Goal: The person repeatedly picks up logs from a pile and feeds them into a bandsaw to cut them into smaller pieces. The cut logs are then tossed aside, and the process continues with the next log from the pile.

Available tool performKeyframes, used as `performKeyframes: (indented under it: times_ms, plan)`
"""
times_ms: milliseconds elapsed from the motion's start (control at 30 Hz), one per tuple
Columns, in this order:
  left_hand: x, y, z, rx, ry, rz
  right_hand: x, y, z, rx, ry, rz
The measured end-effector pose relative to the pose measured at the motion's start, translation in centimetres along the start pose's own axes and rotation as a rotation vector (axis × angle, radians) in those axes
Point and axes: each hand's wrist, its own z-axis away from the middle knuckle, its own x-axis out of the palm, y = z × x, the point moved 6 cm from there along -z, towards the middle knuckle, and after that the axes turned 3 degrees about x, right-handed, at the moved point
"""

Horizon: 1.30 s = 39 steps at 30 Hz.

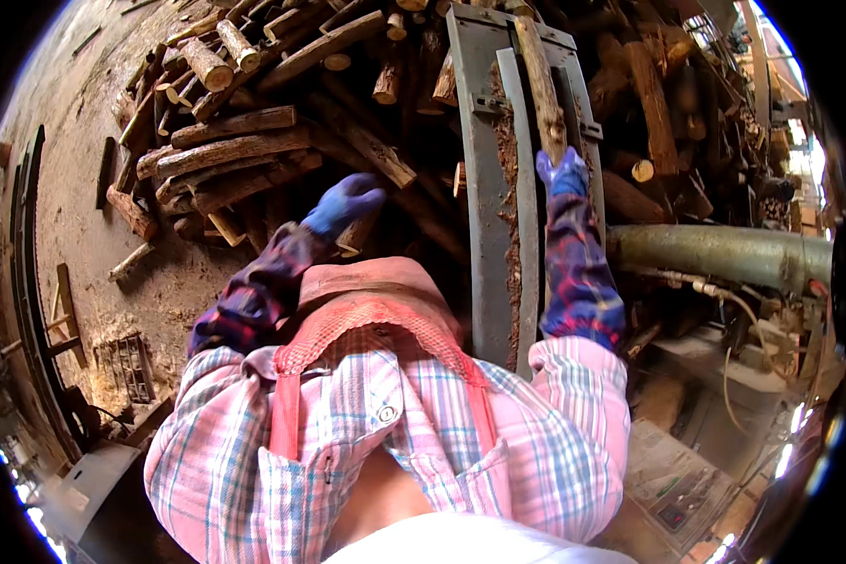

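Note:
My right hand [563, 175], in a blue and pale glove, grips the near end of a slim, partly barked log [540, 85]. The log lies lengthwise in a grey metal trough [492, 216] that runs away from me on my right. Bark scraps line the trough's channel. My left hand [346, 204], in a blue glove, is held out over the near side of a heap of cut logs [240, 155]. Its thumb and fingers stand apart, and I see nothing in them. The closest piece is a short log [357, 233] just under it, partly hidden by the hand.
Loose logs [652, 108] are also heaped right of the trough. A thick metal pipe [724, 252] meets the trough's right side, with a thin hose [729, 376] hanging below. Dusty ground [80, 216] with a long dark rail [30, 310] lies far left.

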Motion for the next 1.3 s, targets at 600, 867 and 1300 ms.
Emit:
performKeyframes:
  times_ms: [600, 867, 1300]
  plan:
    - [-26.3, -22.7, 1.2, -0.577, 0.288, 0.379, 0.0, -21.9, 2.4, -0.697, 0.388, -0.144]
    - [-50.8, -18.9, -19.1, -0.48, 1.036, -0.18, 2.0, -22.2, 0.1, -0.586, 0.287, 0.089]
    - [-47.7, -15.2, -37.8, -0.612, 0.815, -0.363, 1.8, -22.4, -0.1, -0.447, 0.193, 0.137]
